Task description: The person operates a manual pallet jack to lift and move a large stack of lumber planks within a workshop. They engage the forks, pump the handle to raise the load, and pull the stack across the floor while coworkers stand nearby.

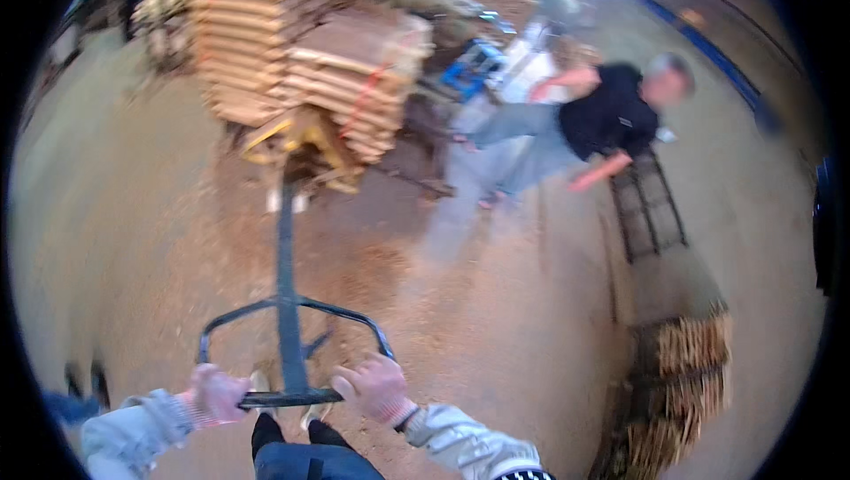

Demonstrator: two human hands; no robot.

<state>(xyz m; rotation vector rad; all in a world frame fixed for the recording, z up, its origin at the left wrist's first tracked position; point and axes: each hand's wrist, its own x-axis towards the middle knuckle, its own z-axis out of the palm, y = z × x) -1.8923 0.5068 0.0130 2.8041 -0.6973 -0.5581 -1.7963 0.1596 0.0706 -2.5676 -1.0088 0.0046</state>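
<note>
1. So the main thing here is the dark metal handle [288,321], a long shaft splitting into a loop with a straight crossbar. It's right in front of the person, running away to the yellow pallet jack [310,130].
2. Left hand [219,391]: fingers curled closed over the crossbar's left end. Right hand [376,385]: closed around the right corner, where bar meets loop.
3. Step in hand, my guess: controlling the jack by its handle. I can't tell from this whether it's rolling. Any move from here calls for an even two-handed grip and care around feet.
4. Looks-wise, the handle is plain and dark, the yellow body a bit blurry. It sits at the near edge of the wooden stack [239,37]; how far the forks reach under is hidden. A red strap [367,95] crosses the lower pile.
5. Further out, a person in a dark top [611,112] is right of the stack's edge, and a slatted wood pile [686,383] sits toward the floor's [159,259] near right corner.
</note>
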